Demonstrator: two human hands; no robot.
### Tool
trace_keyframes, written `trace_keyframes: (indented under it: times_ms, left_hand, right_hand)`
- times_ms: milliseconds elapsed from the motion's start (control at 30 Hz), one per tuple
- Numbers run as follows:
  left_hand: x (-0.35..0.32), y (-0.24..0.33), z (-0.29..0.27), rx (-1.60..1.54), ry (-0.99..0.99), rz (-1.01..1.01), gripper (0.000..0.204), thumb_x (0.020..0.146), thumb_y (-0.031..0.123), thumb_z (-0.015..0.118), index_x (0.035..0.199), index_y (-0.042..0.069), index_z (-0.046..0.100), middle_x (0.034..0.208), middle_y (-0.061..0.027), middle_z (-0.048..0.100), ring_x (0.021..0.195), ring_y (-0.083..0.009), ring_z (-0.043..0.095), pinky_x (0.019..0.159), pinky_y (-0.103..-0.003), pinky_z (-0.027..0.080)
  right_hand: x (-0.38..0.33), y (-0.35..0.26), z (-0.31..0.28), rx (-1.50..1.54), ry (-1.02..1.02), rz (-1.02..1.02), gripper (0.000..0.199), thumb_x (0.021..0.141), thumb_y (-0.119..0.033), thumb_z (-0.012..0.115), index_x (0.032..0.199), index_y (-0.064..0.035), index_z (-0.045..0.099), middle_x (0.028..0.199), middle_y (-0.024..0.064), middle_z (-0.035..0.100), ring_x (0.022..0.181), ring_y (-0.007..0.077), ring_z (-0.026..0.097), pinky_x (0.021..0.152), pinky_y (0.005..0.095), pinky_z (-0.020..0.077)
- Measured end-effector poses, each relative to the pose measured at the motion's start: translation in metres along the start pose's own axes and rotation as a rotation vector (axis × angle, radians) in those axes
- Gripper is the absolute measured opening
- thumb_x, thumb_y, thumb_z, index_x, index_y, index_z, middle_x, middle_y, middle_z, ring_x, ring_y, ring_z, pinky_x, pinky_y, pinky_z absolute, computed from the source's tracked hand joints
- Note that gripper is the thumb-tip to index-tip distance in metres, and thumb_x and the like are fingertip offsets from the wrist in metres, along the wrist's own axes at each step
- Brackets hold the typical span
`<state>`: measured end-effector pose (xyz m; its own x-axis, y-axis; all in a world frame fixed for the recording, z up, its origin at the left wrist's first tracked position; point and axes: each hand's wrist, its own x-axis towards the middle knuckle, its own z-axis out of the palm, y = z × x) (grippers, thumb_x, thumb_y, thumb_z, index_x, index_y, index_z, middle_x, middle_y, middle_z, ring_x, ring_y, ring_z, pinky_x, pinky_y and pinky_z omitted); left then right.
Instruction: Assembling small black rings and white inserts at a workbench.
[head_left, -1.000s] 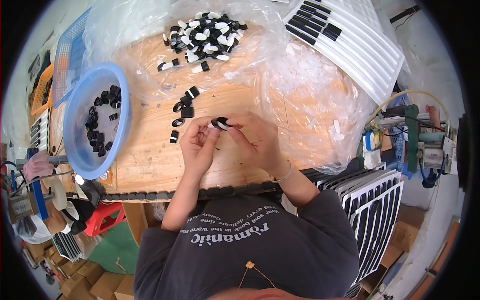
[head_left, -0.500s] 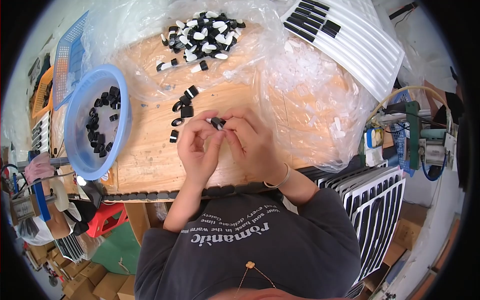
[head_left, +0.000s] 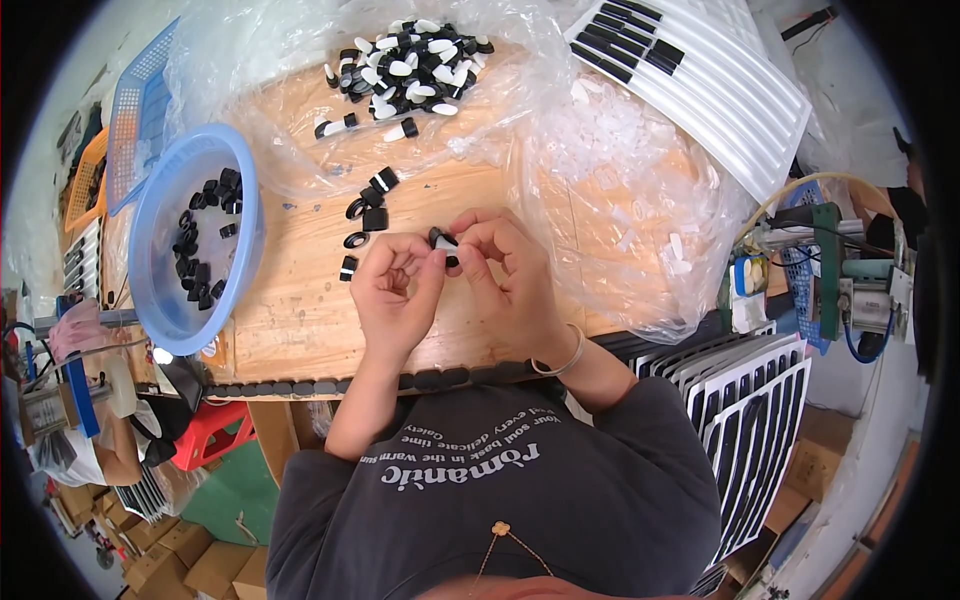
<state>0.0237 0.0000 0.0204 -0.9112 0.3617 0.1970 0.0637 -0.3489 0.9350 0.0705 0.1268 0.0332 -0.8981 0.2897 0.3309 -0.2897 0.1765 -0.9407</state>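
Just above the tabletop, both hands meet at a small black cap with a white piece [head_left: 443, 243] against it. My left hand [head_left: 398, 295] pinches it from the left, thumb and forefinger pressed together. From the right, the thumb and forefinger of my right hand [head_left: 508, 275] close on the same part. Fingertips hide some of it, so I cannot tell how the white piece sits in the cap. Several loose black caps and rings [head_left: 374, 218] lie left of and beyond my left hand. Farther back is a heap of black caps with white oval tabs [head_left: 425, 65] on clear plastic.
A blue basin [head_left: 250, 215] with several black caps stands at left. Clear plastic sheeting [head_left: 640, 270] with translucent white bits covers the right side. A white ridged tray [head_left: 730, 90] with black pieces is at far right. Machines flank the wooden table [head_left: 290, 330].
The cap has turned between my fingers, showing more of its white piece. My right hand has shifted slightly right; my left has moved a little left and down.
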Motion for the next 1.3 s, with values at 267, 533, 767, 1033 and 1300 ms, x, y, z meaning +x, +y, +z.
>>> trace_keyframes:
  times_ms: [267,533,767,1033,1300]
  left_hand:
    - [0.005,-0.007,-0.004,0.114,0.046,0.054,0.019,0.082,-0.011,0.061,0.094,-0.001,0.05,0.09,-0.0068,0.061,0.08,-0.0065,0.059,0.069,-0.018,0.048]
    - [0.007,0.001,0.004,0.007,0.115,-0.075,0.019,0.082,-0.011,0.059,0.094,0.0,0.05,0.092,-0.0082,0.063,0.078,-0.0058,0.059,0.067,-0.017,0.047]
    - [0.005,-0.002,0.004,0.201,0.084,0.035,0.017,0.082,-0.011,0.059,0.092,-0.002,0.05,0.091,-0.0115,0.064,0.088,-0.0112,0.063,0.071,-0.02,0.05]
    - [0.005,0.012,0.009,0.557,-0.012,0.199,0.01,0.078,-0.01,0.062,0.085,-0.004,0.058,0.103,-0.0239,0.064,0.095,-0.0273,0.067,0.074,-0.029,0.054]
    - [0.009,0.012,0.007,0.575,-0.06,0.254,0.009,0.079,-0.01,0.059,0.085,-0.004,0.057,0.103,-0.0198,0.066,0.08,-0.0199,0.066,0.069,-0.028,0.052]
  right_hand:
    - [-0.001,0.004,0.002,0.015,-0.072,0.033,0.003,0.089,0.004,0.053,0.092,0.0036,0.052,0.102,0.0124,0.058,0.075,0.0099,0.059,0.068,0.0229,0.0503]
    - [0.002,0.005,0.004,-0.185,0.017,-0.139,0.003,0.085,0.005,0.057,0.084,0.0027,0.054,0.101,0.0153,0.059,0.068,0.014,0.061,0.062,0.0238,0.0502]
    - [0.0,0.008,0.003,-0.018,0.028,0.021,0.002,0.087,0.003,0.055,0.087,0.0041,0.054,0.103,0.0147,0.059,0.072,0.0134,0.062,0.063,0.0241,0.051]
    - [0.003,0.004,-0.005,-0.134,-0.029,-0.07,0.001,0.088,0.004,0.053,0.087,0.0041,0.054,0.108,0.0146,0.057,0.078,0.0134,0.062,0.069,0.0241,0.0509]
    - [0.001,0.005,-0.004,-0.078,-0.051,-0.065,0.001,0.09,0.003,0.051,0.09,0.0024,0.052,0.108,0.0126,0.054,0.08,0.011,0.058,0.07,0.0232,0.0486]
